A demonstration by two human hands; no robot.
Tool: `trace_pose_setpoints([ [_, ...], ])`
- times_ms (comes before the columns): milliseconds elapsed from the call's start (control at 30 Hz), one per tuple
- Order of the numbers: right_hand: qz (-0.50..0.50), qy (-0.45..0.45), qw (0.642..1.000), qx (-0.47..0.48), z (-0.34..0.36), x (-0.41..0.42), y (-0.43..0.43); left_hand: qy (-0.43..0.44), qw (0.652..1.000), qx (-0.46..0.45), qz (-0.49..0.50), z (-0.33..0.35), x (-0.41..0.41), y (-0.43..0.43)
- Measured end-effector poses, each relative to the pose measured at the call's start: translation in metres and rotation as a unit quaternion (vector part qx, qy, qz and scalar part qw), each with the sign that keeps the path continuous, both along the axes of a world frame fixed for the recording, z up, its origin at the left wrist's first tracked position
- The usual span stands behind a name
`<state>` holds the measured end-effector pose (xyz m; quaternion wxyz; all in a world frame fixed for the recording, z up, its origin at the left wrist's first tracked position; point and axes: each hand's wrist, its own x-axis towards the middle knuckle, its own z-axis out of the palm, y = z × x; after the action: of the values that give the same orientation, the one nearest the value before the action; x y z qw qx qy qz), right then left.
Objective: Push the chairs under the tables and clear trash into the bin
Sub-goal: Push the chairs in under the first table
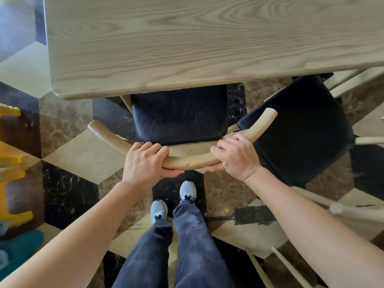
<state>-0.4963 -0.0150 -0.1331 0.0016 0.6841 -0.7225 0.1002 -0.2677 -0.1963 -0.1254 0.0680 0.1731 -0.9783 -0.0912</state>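
A chair with a black seat (178, 115) and a curved light-wood back rail (191, 161) stands in front of me, its seat partly beneath the edge of a light wooden table (187, 42). My left hand (145, 163) grips the rail left of its middle. My right hand (234, 156) grips it on the right. No trash and no bin are in view.
A second black-seated chair (301, 129) stands turned at an angle on the right, close to the first chair. Pale chair legs (353, 210) lie at the lower right. A yellow plastic object (12, 163) is at the left edge. My feet stand on the patterned marble floor (83, 154).
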Motion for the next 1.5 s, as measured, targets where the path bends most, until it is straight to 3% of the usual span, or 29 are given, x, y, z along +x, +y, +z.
trace_pose_setpoints([
  [100,-0.037,0.001,0.994,0.106,0.014,0.006,-0.001,-0.047,0.999,0.008,-0.005,0.007,0.001,0.000],
  [200,-0.112,0.035,0.959,0.258,0.036,0.021,-0.003,-0.178,0.984,0.012,0.006,0.023,-0.009,0.002],
  [333,-0.252,-0.022,0.914,0.316,0.075,0.060,0.002,-0.301,0.951,0.027,0.065,0.056,-0.021,0.019],
  [467,-0.337,-0.137,0.890,0.275,0.128,0.098,0.029,-0.280,0.950,0.110,0.080,0.092,-0.013,0.052],
  [600,-0.381,-0.171,0.861,0.291,0.176,0.123,0.080,-0.274,0.947,0.161,0.048,0.132,-0.007,0.083],
  [767,-0.452,-0.156,0.828,0.293,0.207,0.140,0.152,-0.269,0.952,0.143,-0.033,0.180,-0.017,0.149],
  [967,-0.504,-0.169,0.815,0.232,0.226,0.134,0.222,-0.279,0.946,0.107,-0.126,0.210,-0.041,0.235],
  [1233,-0.569,-0.223,0.775,0.160,0.244,0.085,0.351,-0.274,0.938,0.081,-0.195,0.209,-0.114,0.353],
  [1500,-0.607,-0.207,0.746,0.180,0.234,0.055,0.463,-0.262,0.939,0.080,-0.210,0.189,-0.172,0.446],
])
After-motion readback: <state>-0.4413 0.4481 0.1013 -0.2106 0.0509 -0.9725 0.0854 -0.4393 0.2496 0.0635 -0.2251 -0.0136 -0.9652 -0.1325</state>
